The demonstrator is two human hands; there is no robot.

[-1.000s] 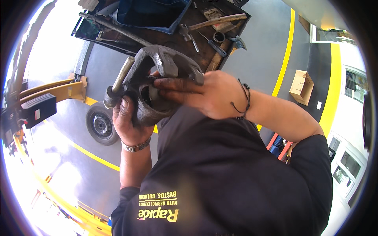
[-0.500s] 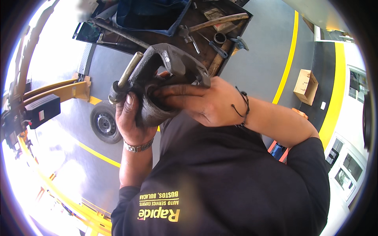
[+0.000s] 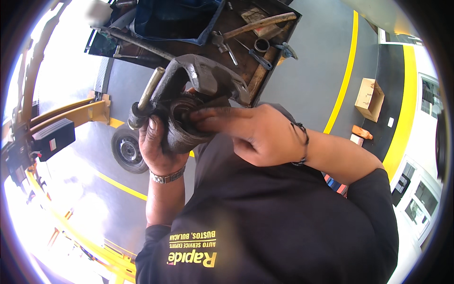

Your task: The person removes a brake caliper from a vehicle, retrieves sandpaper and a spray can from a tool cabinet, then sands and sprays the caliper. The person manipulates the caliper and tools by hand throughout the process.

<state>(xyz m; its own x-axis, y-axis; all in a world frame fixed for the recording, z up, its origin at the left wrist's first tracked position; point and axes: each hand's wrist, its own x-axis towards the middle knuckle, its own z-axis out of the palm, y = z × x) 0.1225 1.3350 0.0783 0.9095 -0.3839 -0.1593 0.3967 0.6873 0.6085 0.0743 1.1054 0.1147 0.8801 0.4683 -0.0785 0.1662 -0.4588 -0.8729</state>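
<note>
1. I count one dark cast metal part (image 3: 177, 130), with one silver pin (image 3: 152, 87) standing out on its left side.
2. On the surface (image 3: 201, 53) I count one dark blue bin (image 3: 177, 21) toward the far edge, one long metal bar (image 3: 137, 43) slanting across the left end, one wooden-handled tool (image 3: 260, 25) pointing at the far right corner, and one metal ring (image 3: 261, 45) and one blue-handled screwdriver (image 3: 260, 60) near the right edge.
3. On the floor I count one wheel (image 3: 127, 149) at left, one cardboard box (image 3: 370, 99) and one orange bottle (image 3: 361, 131) at right.
4. My left hand (image 3: 158, 149) is closed around the part's underside and left, thumb up beside the pin's base.
5. My right hand (image 3: 265, 135) has its fingers bunched at the part's round opening; they blur, so I cannot tell whether they grip anything inside.
6. The part is held up between the surface's near edge and the torso, its arched end overlapping that edge in my view.
7. Grey floor (image 3: 314, 61) stretches from the surface's right edge to a yellow line (image 3: 347, 66).
</note>
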